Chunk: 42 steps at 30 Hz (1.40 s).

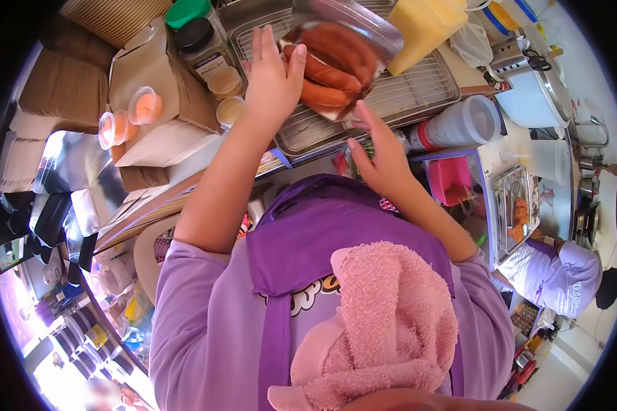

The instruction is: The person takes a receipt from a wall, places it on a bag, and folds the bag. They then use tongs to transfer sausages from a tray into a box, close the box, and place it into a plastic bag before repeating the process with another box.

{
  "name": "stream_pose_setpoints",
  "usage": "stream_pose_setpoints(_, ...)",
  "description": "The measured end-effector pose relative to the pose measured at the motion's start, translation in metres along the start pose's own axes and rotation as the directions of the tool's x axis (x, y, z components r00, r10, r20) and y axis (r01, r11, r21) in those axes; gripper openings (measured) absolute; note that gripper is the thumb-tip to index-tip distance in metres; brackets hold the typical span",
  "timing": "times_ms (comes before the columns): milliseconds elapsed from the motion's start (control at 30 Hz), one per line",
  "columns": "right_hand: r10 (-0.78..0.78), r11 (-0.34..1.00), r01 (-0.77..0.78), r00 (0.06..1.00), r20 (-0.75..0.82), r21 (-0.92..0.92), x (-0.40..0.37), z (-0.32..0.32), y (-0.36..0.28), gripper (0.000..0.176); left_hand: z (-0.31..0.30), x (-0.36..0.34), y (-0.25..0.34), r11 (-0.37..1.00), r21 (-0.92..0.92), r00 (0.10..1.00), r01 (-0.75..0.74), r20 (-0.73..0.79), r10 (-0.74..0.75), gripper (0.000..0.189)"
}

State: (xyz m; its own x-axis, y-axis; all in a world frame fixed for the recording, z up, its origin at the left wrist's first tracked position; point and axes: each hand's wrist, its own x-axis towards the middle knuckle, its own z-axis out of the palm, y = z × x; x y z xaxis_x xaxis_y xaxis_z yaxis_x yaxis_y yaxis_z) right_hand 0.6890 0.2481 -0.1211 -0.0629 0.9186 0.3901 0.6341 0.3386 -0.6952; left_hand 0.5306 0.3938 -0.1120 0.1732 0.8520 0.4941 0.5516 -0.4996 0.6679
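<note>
Several reddish-brown sausages (337, 68) lie together in a clear, shiny plastic container (384, 31) above a wire rack (408, 85) set in a metal tray. At the container's left side is my left hand (273, 79), its fingers stretched out and its thumb reaching over the edge near the sausages. My right hand (378, 152) is below the container's lower right corner. Its thumb and fingers are apart, with the fingertips at or very near that corner. Whether the container rests on the rack cannot be made out.
Brown cardboard boxes (161, 89), a parsley jar (202, 48) and small sauce cups (145, 105) stand on the left. A yellow container (428, 27) sits behind the rack; stacked clear tubs (459, 123) lie at right. Another person (552, 274) is at far right.
</note>
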Motion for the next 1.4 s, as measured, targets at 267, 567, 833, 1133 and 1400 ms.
stream_pose_setpoints(267,-0.537,0.759,0.532,0.838,0.102,-0.376,0.031,-0.022,0.047,0.031,-0.003,-0.075,0.037,0.842,0.098,0.846,-0.53,0.115,0.52,0.023)
stream_pose_setpoints(567,-0.549,0.72,0.577,0.813,0.191,-0.385,0.052,-0.017,0.052,0.038,0.006,-0.074,0.027,0.844,0.24,0.878,-0.479,0.141,0.458,0.029)
stream_pose_setpoints(833,-0.556,0.697,0.599,0.798,0.231,-0.394,0.066,-0.016,0.051,0.034,0.005,-0.068,0.026,0.841,0.276,0.884,-0.465,0.186,0.428,0.031)
stream_pose_setpoints(1133,-0.555,0.657,0.615,0.786,0.272,-0.437,0.068,-0.015,0.053,0.032,0.001,-0.068,0.02,0.833,0.27,0.871,-0.482,0.252,0.422,0.031)
stream_pose_setpoints(1400,-0.636,0.654,0.61,0.764,0.113,-0.446,0.091,-0.036,-0.001,0.037,-0.016,-0.055,0.028,0.924,0.261,0.96,-0.279,0.041,0.278,0.037)
